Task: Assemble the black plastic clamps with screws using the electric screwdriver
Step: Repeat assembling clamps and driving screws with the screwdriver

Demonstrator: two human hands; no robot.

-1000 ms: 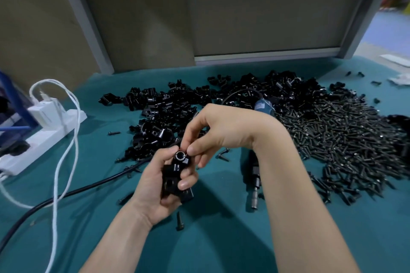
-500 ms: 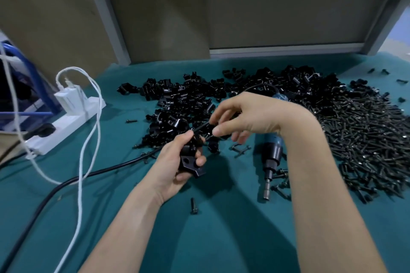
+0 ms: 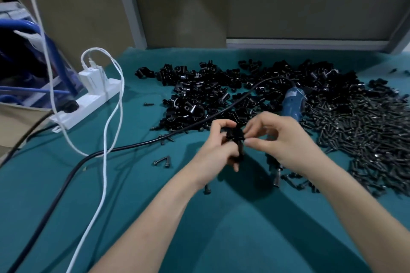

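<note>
Black plastic, blurred by motion, the clamp (image 3: 235, 137) sits just above the teal cloth (image 3: 221, 228), near the middle of the table. Its long axis runs roughly up and down, with the top end at the fingertips and the lower end toward the heel of the palm. Its holes cannot be made out. The left hand (image 3: 218, 150) grips it with fingers curled round its left side. The right hand (image 3: 286, 142) pinches its upper right edge between thumb and forefinger (image 3: 251, 142); whether a screw is in that pinch cannot be told.

Half a second ago the right fingers held a thin screw slightly clear of the clamp, aimed at it; now they are against it and the two hands are closer together.

Behind the right hand the electric screwdriver (image 3: 292, 104) lies on the cloth as before. Its long axis runs far to near, blue body away and metal tip toward the person. Its black cable (image 3: 137, 145) loops left across the table. Beyond lie the pile of clamps (image 3: 199, 93) and, to the right, the heap of screws (image 3: 366, 135). Two loose screws (image 3: 163, 161) lie left of the hands. Farther left are a white power strip (image 3: 93, 101) and white cords (image 3: 106, 139).
</note>
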